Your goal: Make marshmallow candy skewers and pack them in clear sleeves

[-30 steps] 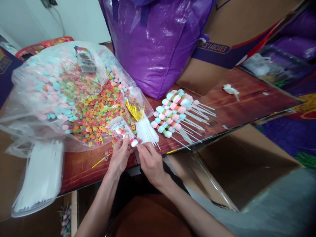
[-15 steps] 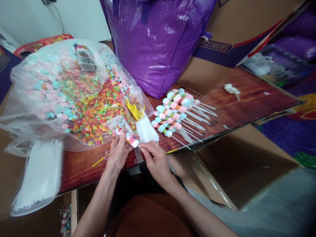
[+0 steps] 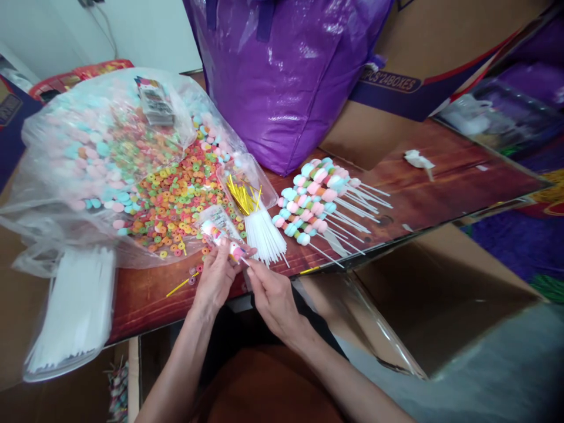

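Near the table's front edge, my left hand (image 3: pixel 214 279) is closed around a marshmallow candy skewer (image 3: pixel 238 252) inside a small printed wrapper. My right hand (image 3: pixel 274 296) pinches the skewer's white stick (image 3: pixel 245 262) just below the wrapper. Beyond my left hand lies a clear printed packet (image 3: pixel 219 221), partly covered by it. Loose white sticks (image 3: pixel 267 238) fan out beyond my right hand, beside a clear tray (image 3: pixel 268 185) with gold twist ties (image 3: pixel 243 195). Finished-looking marshmallow skewers (image 3: pixel 314 200) lie piled to the right, sticks pointing right.
A big clear bag (image 3: pixel 48 164) of marshmallows and ring candies spreads over the left of the table. In front of it sits a pack of white sticks (image 3: pixel 74 305). A purple bag (image 3: pixel 286 88) stands behind; an open cardboard box (image 3: pixel 432 294) is below the right edge.
My hands have shifted slightly right and down in view, with the wrapper turned a little and more covered by my fingers. Both keep their hold; the view itself has moved slightly.
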